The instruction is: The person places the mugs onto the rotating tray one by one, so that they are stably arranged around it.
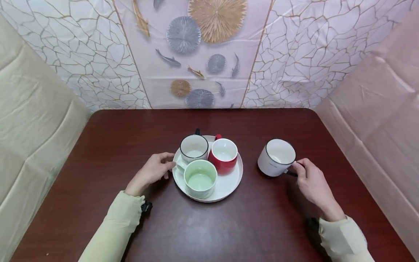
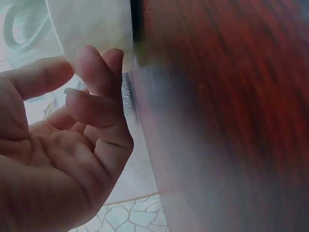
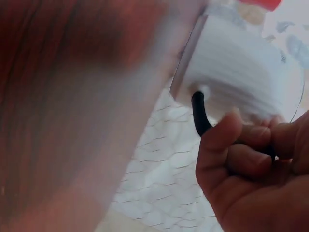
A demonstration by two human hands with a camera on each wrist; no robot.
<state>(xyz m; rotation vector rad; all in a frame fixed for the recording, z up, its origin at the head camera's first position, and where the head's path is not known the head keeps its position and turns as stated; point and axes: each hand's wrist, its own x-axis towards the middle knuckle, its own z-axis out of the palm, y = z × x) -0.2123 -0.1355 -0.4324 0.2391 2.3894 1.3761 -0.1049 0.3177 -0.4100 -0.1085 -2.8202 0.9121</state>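
Observation:
My left hand (image 1: 152, 170) is at the left rim of a round white plate (image 1: 229, 185), pinching its edge between thumb and fingers (image 2: 99, 72). On that plate stand a pale green mug (image 1: 200, 179), a red mug (image 1: 223, 156) with a white inside, and a white mug (image 1: 194, 147) with a black rim. The green mug's handle points toward my left hand. To the right of the plate is another white mug (image 1: 274, 157) with a black rim. My right hand (image 1: 313, 182) grips its black handle (image 3: 199, 113), fingers curled round it.
A dark red-brown wooden table (image 1: 196, 233) carries everything. Behind it hangs a patterned cloth (image 1: 203, 65). Beige padded panels (image 1: 32, 102) rise along both sides.

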